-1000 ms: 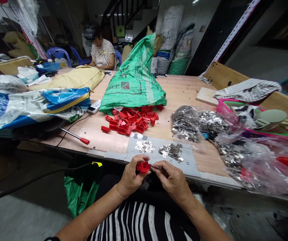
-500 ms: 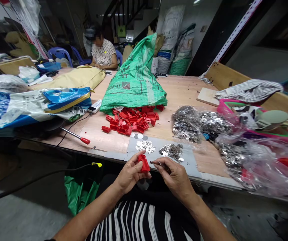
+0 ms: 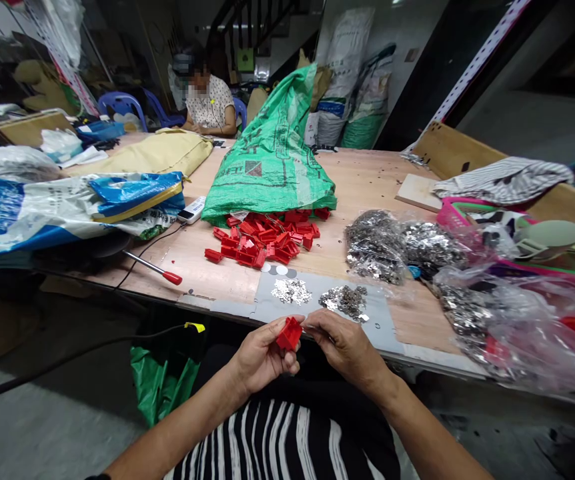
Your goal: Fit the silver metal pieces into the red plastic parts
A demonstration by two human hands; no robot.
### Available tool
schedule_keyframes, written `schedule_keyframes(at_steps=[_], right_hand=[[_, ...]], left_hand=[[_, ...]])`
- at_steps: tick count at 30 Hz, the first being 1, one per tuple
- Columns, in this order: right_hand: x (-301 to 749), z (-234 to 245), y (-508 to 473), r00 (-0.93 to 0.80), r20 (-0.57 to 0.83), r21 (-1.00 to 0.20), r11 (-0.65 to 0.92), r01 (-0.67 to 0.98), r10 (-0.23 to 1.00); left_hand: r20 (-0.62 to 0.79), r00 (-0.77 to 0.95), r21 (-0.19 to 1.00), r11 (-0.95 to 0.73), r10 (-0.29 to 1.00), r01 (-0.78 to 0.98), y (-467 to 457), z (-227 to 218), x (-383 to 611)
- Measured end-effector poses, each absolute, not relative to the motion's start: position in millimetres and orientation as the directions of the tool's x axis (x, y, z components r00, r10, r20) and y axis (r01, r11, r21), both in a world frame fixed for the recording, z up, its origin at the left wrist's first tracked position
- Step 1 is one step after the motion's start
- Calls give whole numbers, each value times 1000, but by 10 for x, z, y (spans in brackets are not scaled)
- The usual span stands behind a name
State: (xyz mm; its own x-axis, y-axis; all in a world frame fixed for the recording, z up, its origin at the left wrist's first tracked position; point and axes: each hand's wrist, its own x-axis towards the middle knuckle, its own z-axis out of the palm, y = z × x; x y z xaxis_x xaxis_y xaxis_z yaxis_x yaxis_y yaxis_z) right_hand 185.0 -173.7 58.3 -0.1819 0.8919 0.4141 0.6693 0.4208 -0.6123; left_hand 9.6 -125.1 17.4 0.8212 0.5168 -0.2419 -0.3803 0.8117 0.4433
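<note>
My left hand [image 3: 262, 357] is closed around a small red plastic housing [image 3: 289, 333], its hollow side tilted up. My right hand [image 3: 340, 340] is pinched, its fingertips at the housing's right edge. These fingers hide the small metal piece that showed in the pinch half a second ago. Just beyond my hands, a pile of shiny flat metal pieces [image 3: 291, 291] and a darker pile of metal parts [image 3: 345, 301] lie on a grey sheet [image 3: 382, 323]. Farther back, a heap of red plastic housings [image 3: 262, 240] spills from the mouth of a green woven sack [image 3: 272, 177].
Clear bags of metal parts [image 3: 375, 243] and a pink basket [image 3: 455, 213] stand at the right. At the left, a red-tipped lever [image 3: 171, 277] sticks out beside a blue-and-white sack [image 3: 57, 210]. A person [image 3: 210, 107] sits across the table [image 3: 367, 177].
My right fingertips have moved left up to the red housing, and the metal piece in them no longer shows. My left hand has turned the housing so its hollow faces differently.
</note>
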Motion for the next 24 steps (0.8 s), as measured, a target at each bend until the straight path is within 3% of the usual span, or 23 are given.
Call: schedule_keyframes(at_steps=[12,18,24], right_hand=[[1847,559,-1752,-217,305,-620,366,693,927],[1874,650,-1760,-189,155,-809,234,540,970],[1959,574,-1744,29,41,-906,25,422,999]], left_hand=[[-278,810,461,812,516,-359,-1298,172,146],[-292,806,446,818,516,-362,-1311,177,136],[-274,804,475,801,528,-364,-1314,224,139]])
